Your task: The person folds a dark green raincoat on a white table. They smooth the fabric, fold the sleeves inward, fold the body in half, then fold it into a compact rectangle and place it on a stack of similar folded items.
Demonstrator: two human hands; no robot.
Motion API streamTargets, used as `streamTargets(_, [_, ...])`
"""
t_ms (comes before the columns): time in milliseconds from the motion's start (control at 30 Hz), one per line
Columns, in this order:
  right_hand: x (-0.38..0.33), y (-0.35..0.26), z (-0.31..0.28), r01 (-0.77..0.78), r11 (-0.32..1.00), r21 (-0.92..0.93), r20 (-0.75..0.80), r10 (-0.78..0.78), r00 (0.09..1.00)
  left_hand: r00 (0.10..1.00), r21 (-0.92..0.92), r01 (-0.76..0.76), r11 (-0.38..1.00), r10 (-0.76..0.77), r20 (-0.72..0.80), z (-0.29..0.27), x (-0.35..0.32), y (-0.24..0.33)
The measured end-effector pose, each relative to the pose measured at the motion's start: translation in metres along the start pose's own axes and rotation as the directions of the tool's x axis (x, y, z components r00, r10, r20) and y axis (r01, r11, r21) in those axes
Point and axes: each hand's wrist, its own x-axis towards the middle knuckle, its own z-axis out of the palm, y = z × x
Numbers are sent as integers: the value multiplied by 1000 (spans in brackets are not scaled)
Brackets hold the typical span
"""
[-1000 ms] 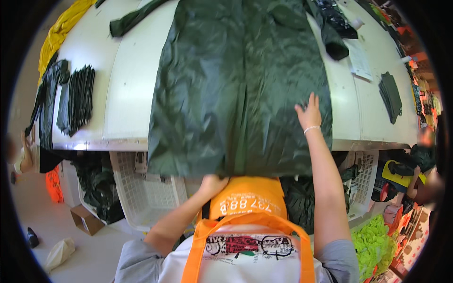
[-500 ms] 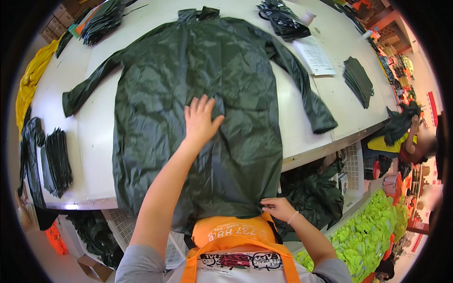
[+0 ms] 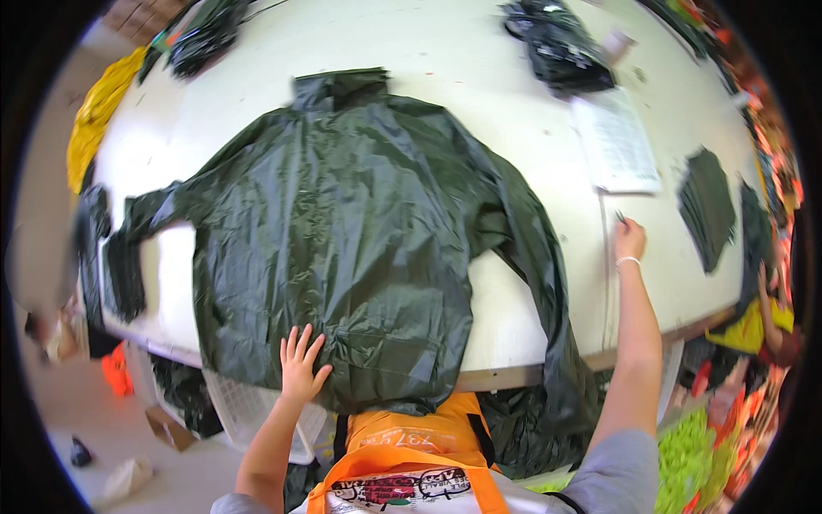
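A dark green rain jacket (image 3: 334, 231) lies spread on the white table (image 3: 462, 56), collar at the far side, hem hanging over the near edge against my orange apron. Flat on its lower front rests my left hand (image 3: 301, 367), fingers spread and holding nothing. My right hand (image 3: 631, 242) is out over the bare tabletop to the right of the jacket, fingers closed round a small dark tool (image 3: 621, 218) whose pointed tip sticks out; its exact kind is too small to make out. The jacket's right-side sleeve (image 3: 548, 291) droops over the table edge; the left-side sleeve reaches toward stacked dark pieces.
Beyond my right hand lie a white printed sheet (image 3: 618, 146) and a stack of dark green pieces (image 3: 709, 210). Black bundles (image 3: 561, 51) and a white cup-like roll (image 3: 616, 44) sit farther back. White crates (image 3: 257, 411) stand below the table. Another person's arm (image 3: 771, 317) shows at far right.
The jacket has been drawn toward me, its hem now lower over the edge. My left hand moved nearer with it. My right hand left the hem and reached out to the right over the table.
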Motion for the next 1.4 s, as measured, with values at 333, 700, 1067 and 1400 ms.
streamTargets(333, [-96, -267, -55, 33, 706, 707, 596, -621, 509, 870, -887, 393, 242, -410, 274, -56, 251, 134])
streamTargets(700, [-191, -298, -8, -224, 254, 941, 338, -653, 678, 929, -921, -160, 355, 370, -18, -236, 59, 139])
streamTargets(1067, [-408, -51, -198, -442, 708, 550, 503, 141, 853, 341, -873, -386, -297, 834, -434, -284, -79, 36])
streamTargets(1400, [-440, -60, -417, -291, 796, 531, -46, 370, 928, 451, -117, -883, 455, 754, -476, -232, -116, 53])
